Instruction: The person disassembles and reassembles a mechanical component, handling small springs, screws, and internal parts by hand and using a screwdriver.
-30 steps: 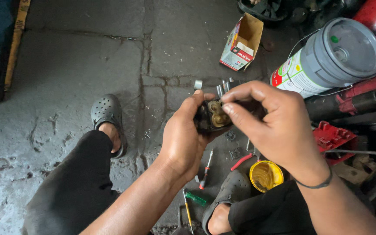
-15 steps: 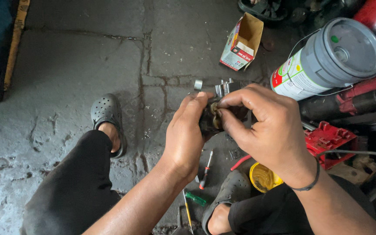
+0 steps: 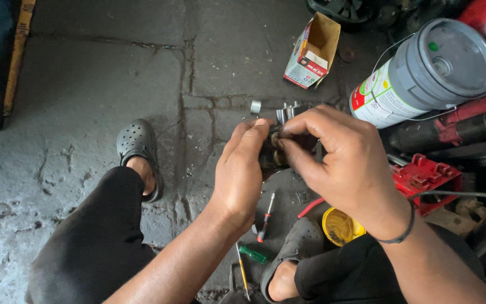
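Dark metal, greasy: that is the small part (image 3: 274,152) I hold between both hands above the cracked concrete floor (image 3: 102,84). My left hand (image 3: 242,171) cups it from the left, fingers closed around its side. My right hand (image 3: 336,155) covers it from the right, thumb and forefinger pinched together on its top face. Most of the part is hidden. Just beyond my fingers, small metal cylinders (image 3: 284,111) stand on the floor. A grey pail (image 3: 423,76) lies tilted at upper right, an open cardboard box (image 3: 312,52) near it. Below my hands lie a red-handled screwdriver (image 3: 266,217) and a yellow tin (image 3: 340,227).
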